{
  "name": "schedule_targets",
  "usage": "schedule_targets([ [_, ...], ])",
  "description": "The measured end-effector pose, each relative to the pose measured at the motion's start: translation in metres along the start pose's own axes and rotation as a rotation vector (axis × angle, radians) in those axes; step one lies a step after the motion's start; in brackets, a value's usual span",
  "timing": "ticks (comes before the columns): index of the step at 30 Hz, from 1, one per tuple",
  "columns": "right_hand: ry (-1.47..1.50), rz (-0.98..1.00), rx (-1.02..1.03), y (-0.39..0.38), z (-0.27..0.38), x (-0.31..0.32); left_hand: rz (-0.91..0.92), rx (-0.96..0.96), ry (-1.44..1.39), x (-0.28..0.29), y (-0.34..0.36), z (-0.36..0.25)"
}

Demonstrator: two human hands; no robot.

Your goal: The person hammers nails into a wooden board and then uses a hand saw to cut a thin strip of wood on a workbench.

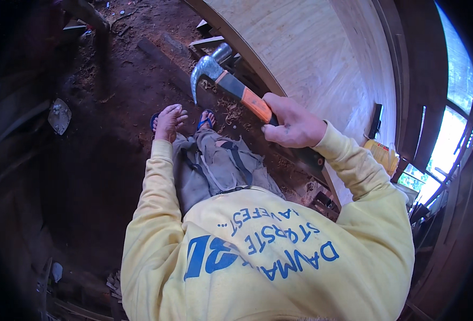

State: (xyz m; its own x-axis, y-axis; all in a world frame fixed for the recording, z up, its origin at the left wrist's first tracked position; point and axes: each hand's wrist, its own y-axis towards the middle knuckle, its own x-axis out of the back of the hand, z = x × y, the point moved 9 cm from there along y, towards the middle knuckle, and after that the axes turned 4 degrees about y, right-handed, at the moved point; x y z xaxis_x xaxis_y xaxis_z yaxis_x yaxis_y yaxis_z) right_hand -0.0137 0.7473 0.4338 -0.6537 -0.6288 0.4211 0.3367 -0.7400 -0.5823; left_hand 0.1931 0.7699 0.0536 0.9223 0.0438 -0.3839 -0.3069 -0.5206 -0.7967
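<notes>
My right hand (292,124) grips a claw hammer (231,83) by its orange and black handle. The steel head points up and to the left, held level with the lower edge of a large pale plywood board (311,59). My left hand (169,120) hangs loose at my side with fingers apart and holds nothing. It is above the red dirt floor (119,107), near my feet in blue sandals (207,119). I wear a yellow long-sleeved shirt and grey trousers.
Wood scraps and shavings (231,107) lie on the dirt at the foot of the board. A dark plank (164,61) lies on the ground beyond them. A yellow packet (381,155) sits at the right by a window opening (450,128). A pale flat stone (59,115) lies at left.
</notes>
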Motion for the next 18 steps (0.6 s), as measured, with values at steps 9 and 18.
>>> schedule_targets([
  [9, -0.151, -0.128, 0.028, 0.023, -0.017, -0.013, -0.068, -0.012, -0.123, 0.022, -0.008, 0.024],
  [18, -0.337, -0.131, 0.021, 0.026, 0.009, -0.01, 0.003, 0.069, -0.245, 0.023, -0.001, 0.101],
])
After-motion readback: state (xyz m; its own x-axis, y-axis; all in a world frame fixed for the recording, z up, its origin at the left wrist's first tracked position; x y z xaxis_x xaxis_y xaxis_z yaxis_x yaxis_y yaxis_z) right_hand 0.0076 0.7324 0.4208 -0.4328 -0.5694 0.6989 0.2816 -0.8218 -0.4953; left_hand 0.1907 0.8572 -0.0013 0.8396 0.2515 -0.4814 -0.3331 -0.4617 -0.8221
